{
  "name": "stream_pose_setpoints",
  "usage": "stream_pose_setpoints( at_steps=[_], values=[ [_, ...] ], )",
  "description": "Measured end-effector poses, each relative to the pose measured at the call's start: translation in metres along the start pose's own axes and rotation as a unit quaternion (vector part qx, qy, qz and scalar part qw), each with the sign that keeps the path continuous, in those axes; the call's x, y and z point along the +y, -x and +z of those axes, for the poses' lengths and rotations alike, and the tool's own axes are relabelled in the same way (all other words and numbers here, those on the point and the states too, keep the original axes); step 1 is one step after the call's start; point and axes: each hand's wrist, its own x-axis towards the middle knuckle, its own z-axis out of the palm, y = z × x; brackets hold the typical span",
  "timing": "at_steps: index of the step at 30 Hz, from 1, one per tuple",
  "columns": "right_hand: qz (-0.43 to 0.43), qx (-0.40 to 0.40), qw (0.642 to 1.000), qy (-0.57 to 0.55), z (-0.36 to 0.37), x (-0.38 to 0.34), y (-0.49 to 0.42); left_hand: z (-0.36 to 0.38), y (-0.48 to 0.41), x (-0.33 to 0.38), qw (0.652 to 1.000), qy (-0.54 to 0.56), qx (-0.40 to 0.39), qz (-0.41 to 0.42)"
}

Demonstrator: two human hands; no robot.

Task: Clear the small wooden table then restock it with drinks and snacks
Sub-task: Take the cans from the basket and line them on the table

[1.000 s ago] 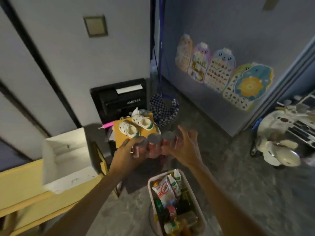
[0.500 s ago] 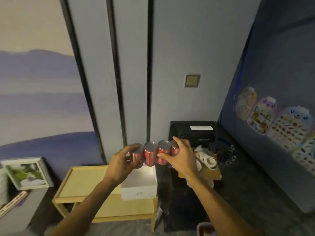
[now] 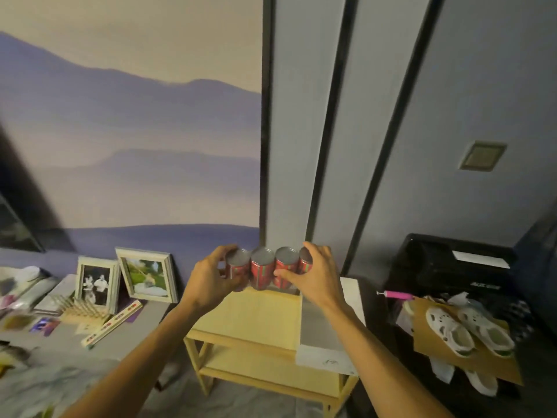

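Several red drink cans (image 3: 265,268) with silver tops form a tight row, pressed together between my two hands. My left hand (image 3: 211,276) grips the left end of the row and my right hand (image 3: 313,276) grips the right end. The row hangs just above the back edge of the small wooden table (image 3: 253,318), a pale yellow table with a lower shelf. A white open box (image 3: 328,333) occupies the right part of the tabletop.
Two framed photos (image 3: 126,279) lean on the wall over a low grey surface (image 3: 126,336) with papers and a wooden rack at the left. A black appliance (image 3: 452,267), white shoes on cardboard (image 3: 470,330) and a pink pen stand to the right.
I have turned left from the basket on the floor toward the wooden table, carrying the row of cans along. The cans now hang over the table's back edge.
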Motion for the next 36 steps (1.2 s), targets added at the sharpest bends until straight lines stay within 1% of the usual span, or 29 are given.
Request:
stream_pose_setpoints(
  at_steps=[3, 8, 13, 15, 17, 21, 24, 26, 28, 32, 36],
  values=[
    [-0.007, -0.011, 1.000, 0.001, 0.030, 0.000, -0.022, -0.010, -0.021, -0.026, 1.000, -0.017, 0.003, -0.009],
    [0.011, -0.027, 1.000, 0.002, 0.074, 0.015, -0.064, -0.008, -0.067, -0.070, 0.999, -0.033, -0.013, -0.038],
    [0.050, -0.019, 0.999, 0.008, 0.115, 0.041, -0.096, 0.010, -0.114, -0.113, 0.996, -0.050, -0.048, -0.064],
    [0.071, -0.030, 0.997, 0.014, 0.132, 0.055, -0.106, 0.019, -0.128, -0.130, 0.994, -0.051, -0.059, -0.082],
    [0.093, -0.033, 0.995, 0.015, 0.148, 0.070, -0.112, 0.032, -0.142, -0.146, 0.992, -0.049, -0.066, -0.099],
    [0.144, -0.031, 0.989, 0.004, 0.182, 0.111, -0.118, 0.067, -0.164, -0.181, 0.987, -0.045, -0.106, -0.110],
    [0.158, -0.029, 0.987, -0.015, 0.202, 0.134, -0.119, 0.092, -0.175, -0.211, 0.983, -0.044, -0.131, -0.119],
    [0.180, -0.012, 0.984, -0.007, 0.220, 0.155, -0.120, 0.112, -0.183, -0.235, 0.980, -0.041, -0.151, -0.120],
    [0.199, -0.013, 0.980, 0.008, 0.240, 0.175, -0.119, 0.133, -0.187, -0.258, 0.978, -0.020, -0.165, -0.126],
    [0.203, 0.017, 0.979, 0.015, 0.282, 0.213, -0.111, 0.170, -0.197, -0.310, 0.974, 0.007, -0.181, -0.134],
    [0.222, 0.011, 0.975, 0.016, 0.312, 0.240, -0.105, 0.193, -0.197, -0.351, 0.968, 0.014, -0.198, -0.154]
  ],
)
